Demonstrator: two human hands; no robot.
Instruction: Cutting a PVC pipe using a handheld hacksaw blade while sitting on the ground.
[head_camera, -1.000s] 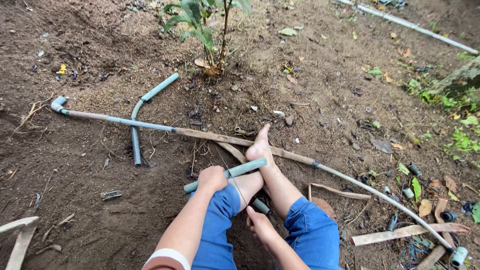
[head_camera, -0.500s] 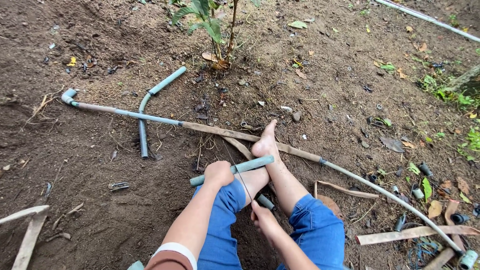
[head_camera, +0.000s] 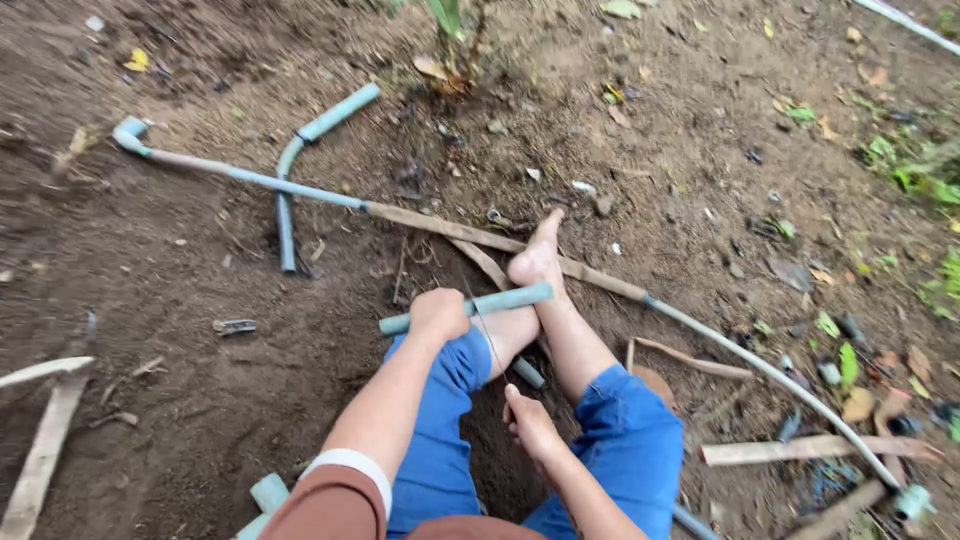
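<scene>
A short pale blue-grey pipe (head_camera: 470, 306) lies level across the feet, with a thin saw blade (head_camera: 488, 340) across it

Bare brown soil (head_camera: 230, 400) covers the ground, damp-looking and scattered with small stones, twigs and dry leaves (head_camera: 860, 403). A small green plant (head_camera: 458, 30) rises from the earth at the far middle. Patches of low green weeds (head_camera: 915, 175) grow along the right edge. Pale wooden slats (head_camera: 45, 450) lie at the near left. The daylight is soft and even, without hard shadows.
</scene>
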